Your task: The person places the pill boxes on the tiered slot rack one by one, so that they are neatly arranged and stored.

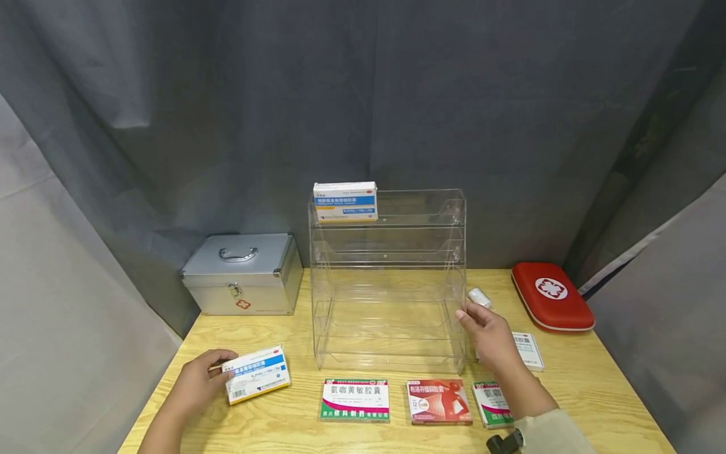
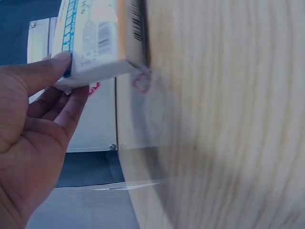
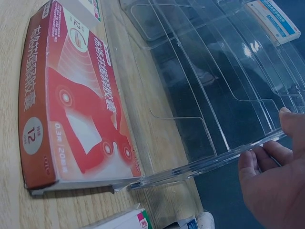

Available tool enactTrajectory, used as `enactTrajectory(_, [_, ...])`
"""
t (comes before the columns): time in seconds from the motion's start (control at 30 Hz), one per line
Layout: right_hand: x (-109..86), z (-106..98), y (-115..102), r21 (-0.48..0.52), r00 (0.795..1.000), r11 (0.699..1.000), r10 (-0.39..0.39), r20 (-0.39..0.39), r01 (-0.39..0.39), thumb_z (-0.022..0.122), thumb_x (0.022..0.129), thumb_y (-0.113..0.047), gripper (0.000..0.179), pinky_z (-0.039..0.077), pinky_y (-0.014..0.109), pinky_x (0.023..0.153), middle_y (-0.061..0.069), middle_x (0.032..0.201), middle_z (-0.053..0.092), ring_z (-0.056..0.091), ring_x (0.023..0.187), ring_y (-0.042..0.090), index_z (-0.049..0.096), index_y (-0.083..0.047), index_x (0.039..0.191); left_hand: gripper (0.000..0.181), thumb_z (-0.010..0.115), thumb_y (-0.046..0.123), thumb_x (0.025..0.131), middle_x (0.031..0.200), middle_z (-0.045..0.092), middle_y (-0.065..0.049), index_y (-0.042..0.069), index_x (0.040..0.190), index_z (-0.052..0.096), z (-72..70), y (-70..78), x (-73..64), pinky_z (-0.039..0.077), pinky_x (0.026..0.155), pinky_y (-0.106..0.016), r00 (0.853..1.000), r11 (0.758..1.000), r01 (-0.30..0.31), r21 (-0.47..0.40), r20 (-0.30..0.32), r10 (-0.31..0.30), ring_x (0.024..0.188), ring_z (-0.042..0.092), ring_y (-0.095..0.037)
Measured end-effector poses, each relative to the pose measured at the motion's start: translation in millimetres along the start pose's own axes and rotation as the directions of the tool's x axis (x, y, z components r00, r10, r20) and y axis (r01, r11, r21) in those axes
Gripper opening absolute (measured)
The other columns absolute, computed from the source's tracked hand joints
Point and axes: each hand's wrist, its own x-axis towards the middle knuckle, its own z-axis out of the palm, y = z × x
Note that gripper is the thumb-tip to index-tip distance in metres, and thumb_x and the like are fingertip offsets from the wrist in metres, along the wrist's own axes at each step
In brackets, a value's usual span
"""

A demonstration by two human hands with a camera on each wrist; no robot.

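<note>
Capsule box (image 1: 259, 375), white and blue, was pinched at one end between thumb and fingers of a person's left hand (image 1: 195, 381), at eight o'clock from a clear rack (image 1: 388, 284) on a wooden surface (image 1: 300, 353). The right hand (image 1: 489, 334) curled thumb and fingers about the rack's side edge at four o'clock. A matching carton (image 1: 346, 203) stood on the top tier at eleven. A red carton (image 1: 438, 401) lay at five, a silver case (image 1: 244, 277) at nine, a red case (image 1: 550, 296) at three.
</note>
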Motion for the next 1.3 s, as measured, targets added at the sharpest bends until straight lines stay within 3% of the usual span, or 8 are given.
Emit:
enactTrajectory(0.37, [0.1, -0.2, 1.6, 0.023, 1.0, 1.0, -0.008, 0.001, 0.008, 0.064, 0.112, -0.039, 0.068, 0.037, 0.055, 0.134, 0.021, 0.17, 0.046, 0.041, 0.159, 0.036, 0.042, -0.005, 0.167, 0.027, 0.069, 0.012, 0.108, 0.144, 0.069, -0.014, 0.011, 0.135, 0.069, -10.5, 12.2, -5.6, 0.056, 0.117, -0.062, 0.997, 0.999, -0.042, 0.016, -0.062, 0.043, 0.14, 0.061, -0.043])
enactTrajectory(0.6, [1.0, 0.0, 0.8, 0.006, 1.0, 1.0, -0.011, 0.002, 0.011, 0.063, 0.112, -0.04, 0.069, 0.039, 0.055, 0.133, 0.02, 0.17, 0.046, 0.042, 0.158, 0.037, 0.042, -0.005, 0.167, 0.031, 0.065, 0.017, 0.112, 0.139, 0.071, -0.013, 0.0, 0.138, 0.064, -29.3, 35.8, -3.5, 0.058, 0.097, -0.007, 0.971, 0.96, -0.135, -0.246, -0.224, 0.079, 0.129, 0.068, -0.006])
enactTrajectory(0.7, [0.6, 0.0, -0.5, -0.001, 1.0, 1.0, -0.013, 0.001, 0.013, 0.062, 0.113, -0.041, 0.069, 0.039, 0.055, 0.133, 0.021, 0.169, 0.047, 0.043, 0.158, 0.038, 0.041, -0.004, 0.167, 0.025, 0.064, 0.006, 0.111, 0.122, 0.076, -0.003, -0.005, 0.132, 0.064, -33.6, 53.9, 1.1, 0.062, 0.093, -0.011, 0.941, 0.836, -0.273, -0.476, -0.312, 0.13, 0.11, 0.071, 0.004])
enactTrajectory(0.87, [-0.9, 0.1, -0.3, -0.001, 1.0, 1.0, -0.003, -0.003, 0.003, 0.061, 0.113, -0.04, 0.068, 0.038, 0.055, 0.133, 0.021, 0.17, 0.047, 0.042, 0.158, 0.037, 0.041, -0.004, 0.167, 0.026, 0.058, -0.016, 0.105, 0.113, 0.078, 0.0, 0.002, 0.121, 0.07, -33.3, 104.1, 15.1, 0.066, 0.097, -0.021, 0.888, 0.471, -0.458, -0.754, -0.408, 0.211, 0.107, 0.075, -0.007])
enactTrajectory(0.93, [-1.4, 0.4, 0.3, 0.0, 1.0, 1.0, -0.002, -0.002, 0.002, 0.061, 0.113, -0.04, 0.068, 0.038, 0.054, 0.134, 0.02, 0.17, 0.046, 0.042, 0.158, 0.036, 0.04, -0.004, 0.167, 0.032, 0.057, -0.018, 0.104, 0.113, 0.078, -0.001, 0.006, 0.119, 0.072, -30.6, 128.9, 21.5, 0.066, 0.094, -0.019, 0.871, 0.419, -0.492, -0.763, -0.432, 0.235, 0.107, 0.075, -0.008])
enactTrajectory(1.03, [-2.0, 0.6, 0.4, 0.003, 1.0, 1.0, -0.008, 0.003, 0.008, 0.061, 0.113, -0.041, 0.069, 0.037, 0.055, 0.134, 0.021, 0.17, 0.046, 0.041, 0.159, 0.038, 0.04, -0.003, 0.167, 0.032, 0.058, -0.019, 0.103, 0.111, 0.078, 0.0, 0.005, 0.118, 0.073, -25.2, 168.3, 31.8, 0.066, 0.088, -0.017, 0.866, 0.426, -0.499, -0.754, -0.44, 0.236, 0.105, 0.075, -0.009])
enactTrajectory(1.2, [-1.5, -0.4, -0.9, 0.006, 1.0, 1.0, -0.016, 0.012, 0.016, 0.06, 0.114, -0.04, 0.069, 0.037, 0.055, 0.134, 0.022, 0.171, 0.045, 0.041, 0.159, 0.04, 0.039, -0.003, 0.168, 0.024, 0.065, -0.013, 0.101, 0.115, 0.076, -0.002, -0.006, 0.124, 0.068, -11.5, 234.8, 50.7, 0.065, 0.1, -0.021, 0.872, 0.591, -0.484, -0.645, -0.414, 0.261, 0.112, 0.074, -0.014])
enactTrajectory(1.3, [-0.3, -0.1, -0.9, 0.006, 1.0, 1.0, -0.014, 0.009, 0.014, 0.06, 0.114, -0.038, 0.067, 0.038, 0.053, 0.134, 0.021, 0.171, 0.045, 0.042, 0.158, 0.038, 0.039, -0.003, 0.168, 0.025, 0.069, -0.01, 0.101, 0.122, 0.073, -0.011, -0.007, 0.126, 0.068, 2.3, 274.8, 62.3, 0.065, 0.103, -0.024, 0.857, 0.687, -0.505, -0.523, -0.401, 0.325, 0.12, 0.074, -0.024])
